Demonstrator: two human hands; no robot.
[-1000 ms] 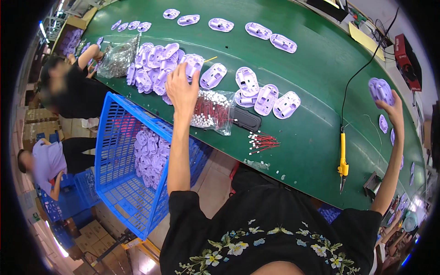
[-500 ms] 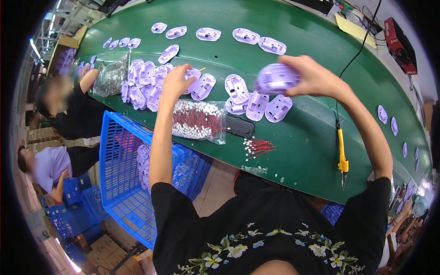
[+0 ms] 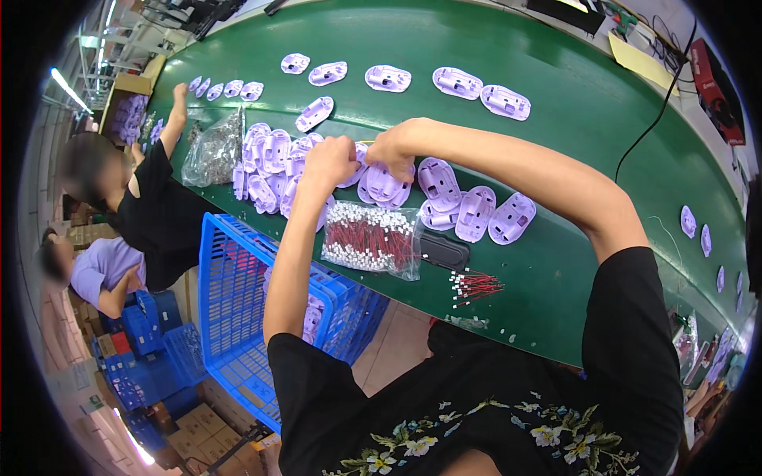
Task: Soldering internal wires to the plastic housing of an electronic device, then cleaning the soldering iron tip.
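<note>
- Two overlapping pale purple plastic casings, oval with molded ribs and recesses, lie on the green counter in front of the person.
- The right hand reaches down onto them, fingers bent; whether they are clamped on a casing cannot be told.
- The left hand is just beside, at the edge of a heap of similar casings; its fingers are curled, and their grip is hidden.
- Nearer the person sits a clear bag of white connectors on red wires, beside a black case and a loose bunch of red wires.
- To the right lie four more casings; others form a spaced row across the far side.
- A blue basket stands below the counter's edge.
- At upper right, a red box bears markings too small to read.
</note>
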